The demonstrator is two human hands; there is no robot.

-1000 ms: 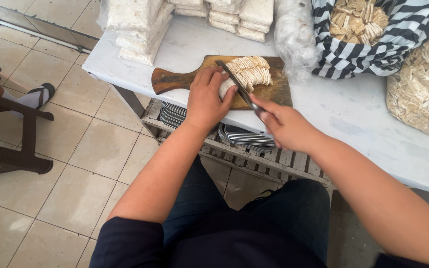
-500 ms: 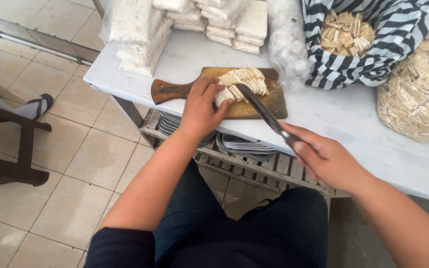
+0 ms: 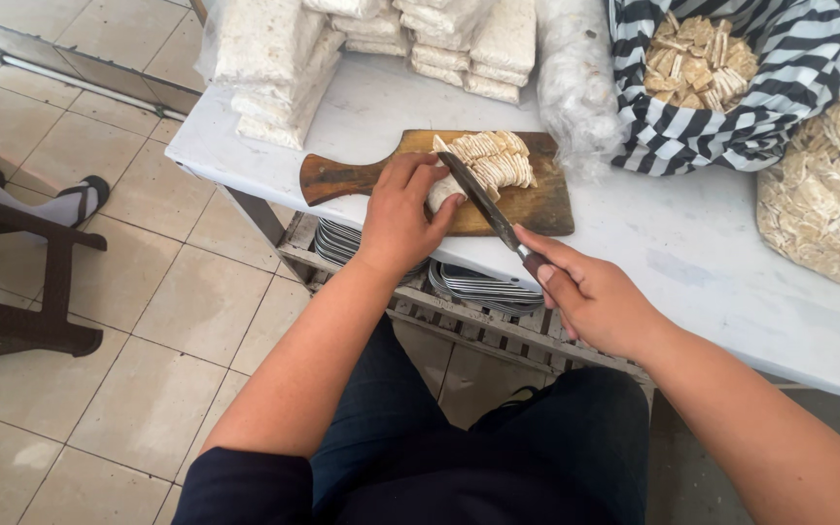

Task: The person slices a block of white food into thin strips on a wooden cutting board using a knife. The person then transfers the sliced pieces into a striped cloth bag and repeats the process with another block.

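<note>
Since 0.5 s ago: knife [image 3: 483, 206] returns onto pale block [image 3: 483, 167] | right hand [image 3: 590, 299] grips handle | left hand [image 3: 402, 214] pins block on board [image 3: 537, 206]; keep fingertips clear of blade.

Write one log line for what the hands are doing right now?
left hand: steadies pale block | right hand: grips knife, blade on block | slices on cutting board | table

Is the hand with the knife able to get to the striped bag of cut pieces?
Probably yes. The right hand is on the same side as the striped bag, with only bare white table between them, but it holds the knife.
</note>
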